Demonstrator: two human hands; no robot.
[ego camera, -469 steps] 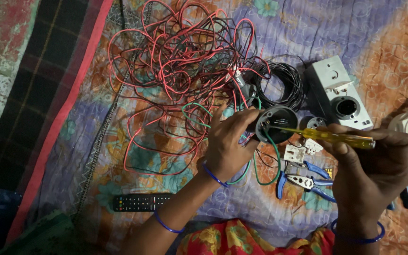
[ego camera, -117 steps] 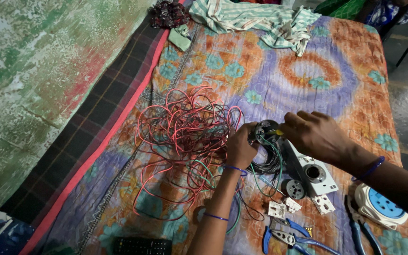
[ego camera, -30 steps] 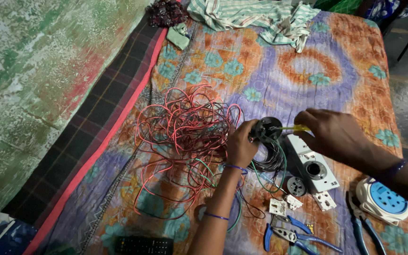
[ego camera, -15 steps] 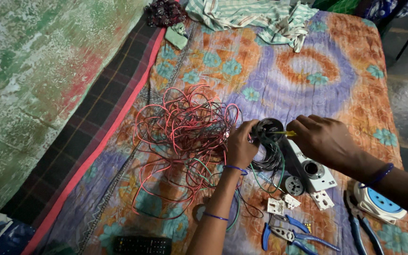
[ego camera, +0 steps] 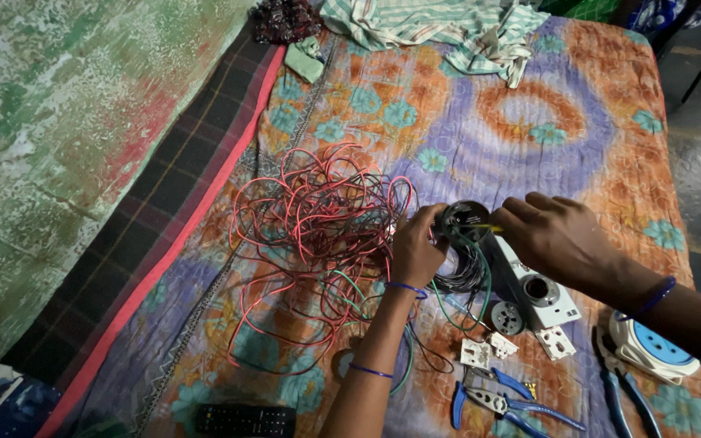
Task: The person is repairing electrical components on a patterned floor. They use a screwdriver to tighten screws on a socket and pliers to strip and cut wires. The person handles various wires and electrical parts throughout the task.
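Our left hand (ego camera: 415, 251) is curled around the side of a dark round fitting (ego camera: 464, 219), fingers pressed against its rim to steady it on the patterned quilt (ego camera: 529, 122). Our right hand (ego camera: 557, 235) comes in from the other side, fingers pinched together on a yellow-handled screwdriver (ego camera: 488, 228), of which only a short piece shows between hand and fitting; its tip seems to rest at the fitting's face, though we cannot tell exactly where.

From the head view, we judge the work to be midway. Green and dark wires (ego camera: 468, 280) run out from under the round fitting, so some wiring appears to be in place. Much lies loose: a white socket box (ego camera: 533, 288) just beside the fitting, a small round grey part (ego camera: 507, 318), two small white plates (ego camera: 488, 350), and another white plate (ego camera: 556, 342) near them. A big tangle of red wire (ego camera: 318, 235) sits to the left of our left hand, touching it or nearly so. Blue-handled pliers (ego camera: 496, 401) lie nearer to us, a white and blue round socket (ego camera: 651, 349) sits at the right, under our forearm, and a black remote (ego camera: 245, 420) lies at the bottom edge.
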